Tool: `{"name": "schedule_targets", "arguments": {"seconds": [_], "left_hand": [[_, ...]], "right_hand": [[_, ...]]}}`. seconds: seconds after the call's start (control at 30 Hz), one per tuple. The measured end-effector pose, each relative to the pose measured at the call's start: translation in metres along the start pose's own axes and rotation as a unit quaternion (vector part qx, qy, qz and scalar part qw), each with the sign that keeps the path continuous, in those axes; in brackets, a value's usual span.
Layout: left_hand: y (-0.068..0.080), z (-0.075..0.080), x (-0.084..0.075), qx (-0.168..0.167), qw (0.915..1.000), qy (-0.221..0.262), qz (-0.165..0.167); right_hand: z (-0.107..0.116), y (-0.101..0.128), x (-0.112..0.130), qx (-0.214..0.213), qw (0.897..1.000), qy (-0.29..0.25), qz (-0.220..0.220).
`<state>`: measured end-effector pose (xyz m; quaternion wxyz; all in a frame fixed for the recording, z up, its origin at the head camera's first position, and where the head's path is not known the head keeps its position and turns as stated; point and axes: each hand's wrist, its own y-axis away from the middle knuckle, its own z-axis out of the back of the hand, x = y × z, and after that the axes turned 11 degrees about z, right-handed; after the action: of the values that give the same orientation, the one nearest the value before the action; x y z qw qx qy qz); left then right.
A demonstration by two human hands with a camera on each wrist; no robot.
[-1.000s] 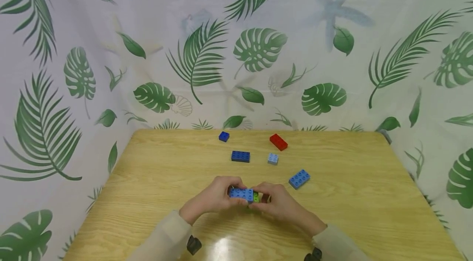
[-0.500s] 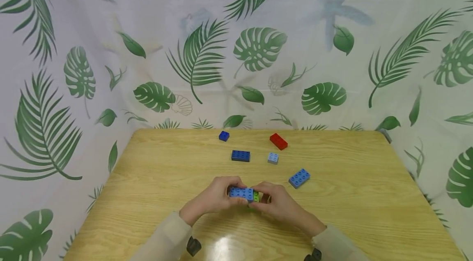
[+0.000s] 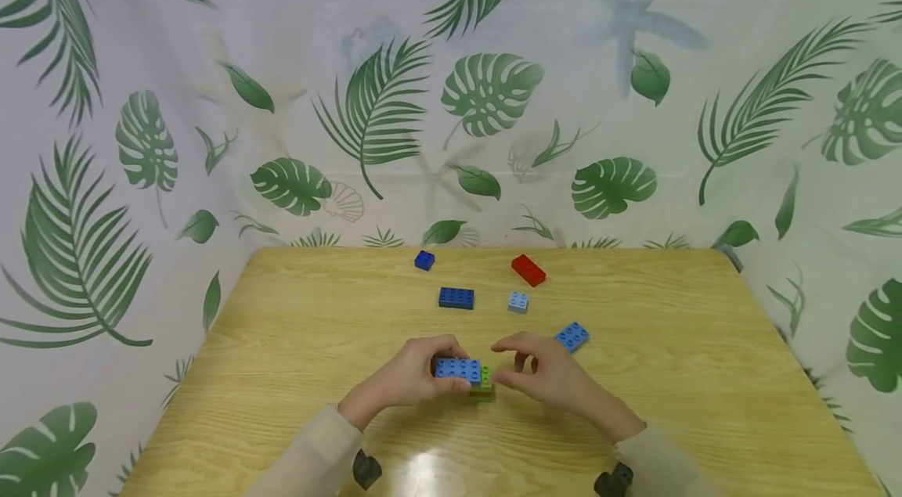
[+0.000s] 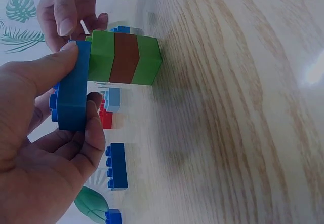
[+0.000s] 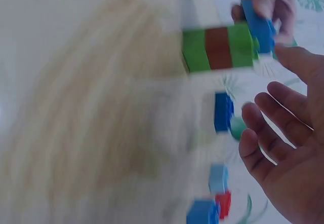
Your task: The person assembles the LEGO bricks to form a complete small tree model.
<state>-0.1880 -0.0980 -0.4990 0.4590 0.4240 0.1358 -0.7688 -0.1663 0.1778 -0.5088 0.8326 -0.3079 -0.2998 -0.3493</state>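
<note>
My left hand [image 3: 409, 373] pinches a long blue toy brick [image 3: 460, 370] between thumb and fingers. That brick sits across the top of a small stack of bricks [image 4: 124, 59], green, brown and green, standing on the table. Its left part juts out past the stack, and green studs show at the right end. Just right of the stack is my right hand [image 3: 553, 373], holding nothing, its fingers loosely bent and spread apart in the right wrist view.
On the wooden table [image 3: 317, 309] beyond my hands lie a dark blue brick [image 3: 456, 298], a small blue brick [image 3: 424, 261], a red brick [image 3: 528, 270] and a small light blue brick [image 3: 517, 302]. Another blue brick [image 3: 573, 336] lies behind my right hand. Leaf-print cloth [image 3: 479, 192] hangs behind.
My right hand has let go of the brick stack and drawn off a little to the right, its fingers parting. The left hand keeps its grip on the blue brick.
</note>
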Motion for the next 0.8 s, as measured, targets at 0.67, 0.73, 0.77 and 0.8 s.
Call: {"name": "schedule_targets", "arguments": {"seconds": [0.67, 0.73, 0.77, 0.8], "left_hand": [[0.000, -0.003, 0.003, -0.016, 0.9994, 0.029, 0.000], [0.000, -0.003, 0.003, -0.016, 0.9994, 0.029, 0.002], [0.000, -0.003, 0.003, -0.015, 0.9994, 0.030, 0.003], [0.000, -0.004, 0.003, -0.015, 0.9994, 0.031, 0.004]], "right_hand": [[0.068, 0.028, -0.056, -0.038, 0.986, 0.155, -0.039], [0.070, 0.030, -0.059, -0.034, 0.988, 0.147, -0.045], [0.070, 0.031, -0.061, -0.032, 0.988, 0.142, -0.048], [0.071, 0.032, -0.062, -0.029, 0.989, 0.138, -0.051]]}}
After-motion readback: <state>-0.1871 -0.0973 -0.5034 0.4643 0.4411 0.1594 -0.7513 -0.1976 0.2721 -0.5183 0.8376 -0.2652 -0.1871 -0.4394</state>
